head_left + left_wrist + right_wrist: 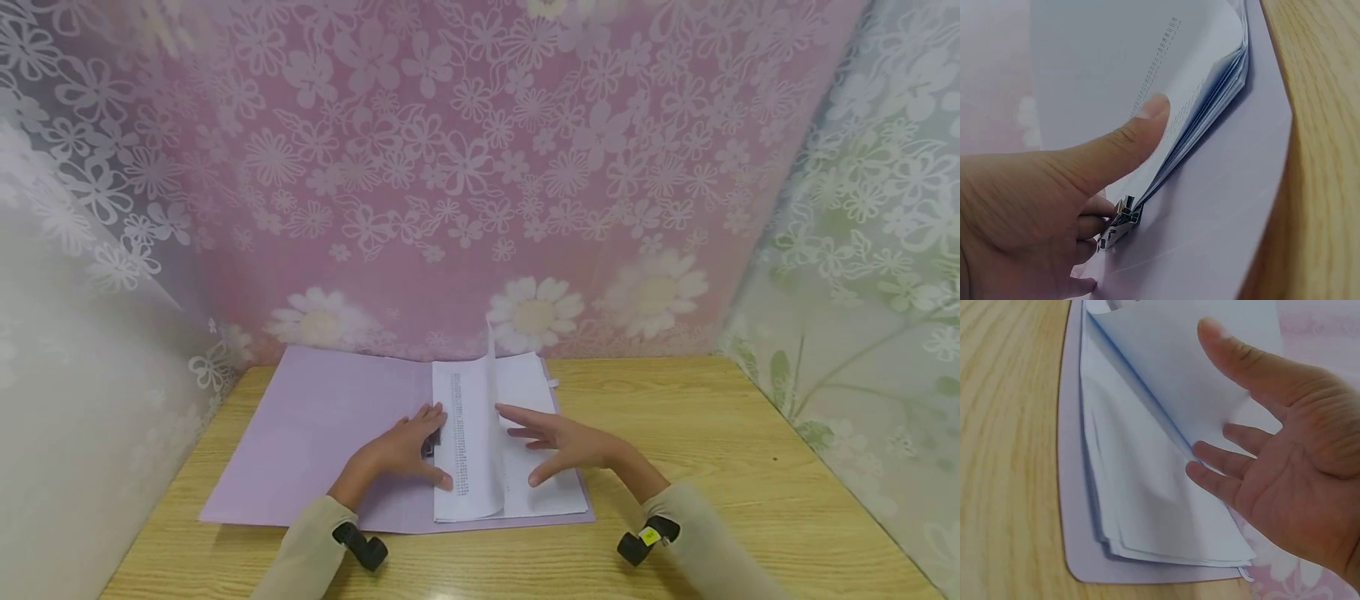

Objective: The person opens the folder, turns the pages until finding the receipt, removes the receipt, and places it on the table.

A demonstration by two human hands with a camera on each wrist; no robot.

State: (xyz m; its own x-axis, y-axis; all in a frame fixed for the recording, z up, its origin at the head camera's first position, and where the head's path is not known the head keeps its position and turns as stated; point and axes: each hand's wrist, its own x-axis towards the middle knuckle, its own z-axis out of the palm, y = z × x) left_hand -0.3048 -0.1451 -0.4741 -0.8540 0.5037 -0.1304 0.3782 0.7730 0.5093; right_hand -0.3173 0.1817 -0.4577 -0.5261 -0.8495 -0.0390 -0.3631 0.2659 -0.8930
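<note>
A light purple folder (322, 425) lies spread on the table, with a stack of white paper (528, 387) on its right side. One printed sheet (457, 450) is turned over to the left, and its right edge curls upward. My left hand (408, 450) rests along the stack's left edge, thumb on the printed sheet. Close to its fingers, a metal clip (1124, 219) grips the paper edge in the left wrist view. Over the right part of the stack, my right hand (570, 442) has its fingers extended, index fingertip right at the curled sheet.
Wood-grain tabletop (675, 417) surrounds the folder. A floral pink backdrop (465, 208) stands behind the table, with pale flowered panels on both sides. A small white tab (553, 383) sticks out at the folder's right edge.
</note>
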